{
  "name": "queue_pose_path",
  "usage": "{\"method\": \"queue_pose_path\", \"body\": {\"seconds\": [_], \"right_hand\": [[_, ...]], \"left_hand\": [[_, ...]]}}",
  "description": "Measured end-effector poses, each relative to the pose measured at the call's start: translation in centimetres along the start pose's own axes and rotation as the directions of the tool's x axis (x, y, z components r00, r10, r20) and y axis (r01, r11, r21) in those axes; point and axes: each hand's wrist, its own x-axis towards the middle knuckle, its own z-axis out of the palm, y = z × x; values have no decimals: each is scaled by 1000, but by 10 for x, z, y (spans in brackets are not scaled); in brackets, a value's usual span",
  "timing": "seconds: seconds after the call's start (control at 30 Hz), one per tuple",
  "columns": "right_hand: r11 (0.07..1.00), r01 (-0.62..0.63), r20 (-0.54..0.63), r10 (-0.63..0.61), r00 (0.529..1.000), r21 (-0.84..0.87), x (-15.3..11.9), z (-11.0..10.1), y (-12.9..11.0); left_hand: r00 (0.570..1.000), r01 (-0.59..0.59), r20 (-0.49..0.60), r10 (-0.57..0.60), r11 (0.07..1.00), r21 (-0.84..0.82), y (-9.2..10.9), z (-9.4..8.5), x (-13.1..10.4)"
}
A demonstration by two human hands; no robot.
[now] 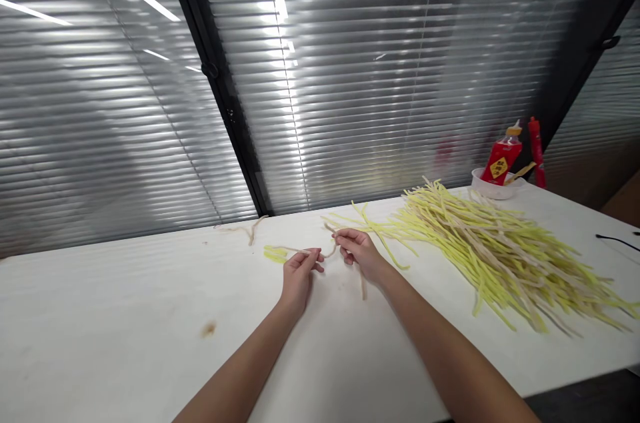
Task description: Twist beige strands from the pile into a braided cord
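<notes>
Both forearms in from bottom edge, slanting inward, hands close together but apart over the worktop [125, 303]. Left hand [300, 266]: fingertips pointing right, thumb and fingers pinching a beige strand [329, 254]. Right hand [361, 251]: slightly higher, fingertips pointing left, thumb and index pinching the same strand, other fingers curled under. Strand sits between the hands with a short sagging curve, one part running out left past the left hand, another sticking up beyond the right fingertips. A beige end [363, 284] shows below the right hand; can't tell if it's the same piece. Short yellow pieces [275, 254] lie just left of the left hand; forked beige piece [251, 231] farther left, near back edge. Loose yellow strands [383, 234] right of the right hand, reaching the big yellow-and-beige pile [500, 246]. Behind it, plastic tub [493, 189] with red bottle [501, 158].
</notes>
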Motion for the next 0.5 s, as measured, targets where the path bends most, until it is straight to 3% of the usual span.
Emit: {"method": "queue_pose_path", "body": {"seconds": [0.5], "right_hand": [[993, -25, 211, 48, 976, -114, -5, 6, 9]], "left_hand": [[964, -99, 265, 37, 969, 226, -4, 1, -4]]}}
